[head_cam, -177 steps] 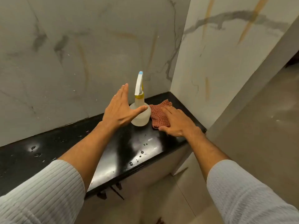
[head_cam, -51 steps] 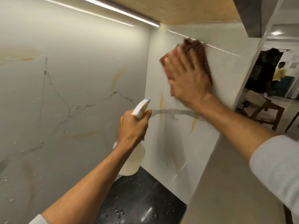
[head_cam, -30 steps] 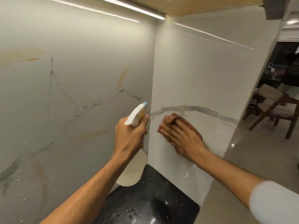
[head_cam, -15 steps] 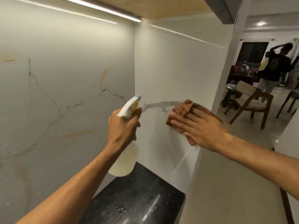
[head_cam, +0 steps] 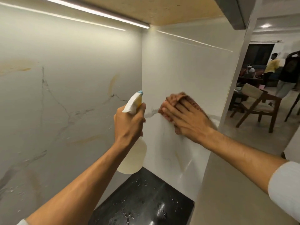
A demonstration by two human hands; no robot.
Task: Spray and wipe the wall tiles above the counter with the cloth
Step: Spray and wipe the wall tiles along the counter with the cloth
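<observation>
Reddish cloth [head_cam: 191,101] pressed flat on side wall tile [head_cam: 186,65] under right hand [head_cam: 186,119], fingers together; left hand [head_cam: 129,124] grips unlabelled spray bottle [head_cam: 133,158].

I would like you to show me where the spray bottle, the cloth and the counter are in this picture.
spray bottle [head_cam: 132,157]: head view, on the pale round body below the left hand.
cloth [head_cam: 193,103]: head view, on the reddish fabric above the right hand's fingers.
counter [head_cam: 142,200]: head view, on the bare wet black top.

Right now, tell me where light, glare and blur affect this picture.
Head view: an LED strip under the cabinet lights the wall tiles from above; glare streaks the side tile near the wet black counter; the right hand and cloth are slightly motion-blurred; wide-angle bending shows at the edges.
</observation>
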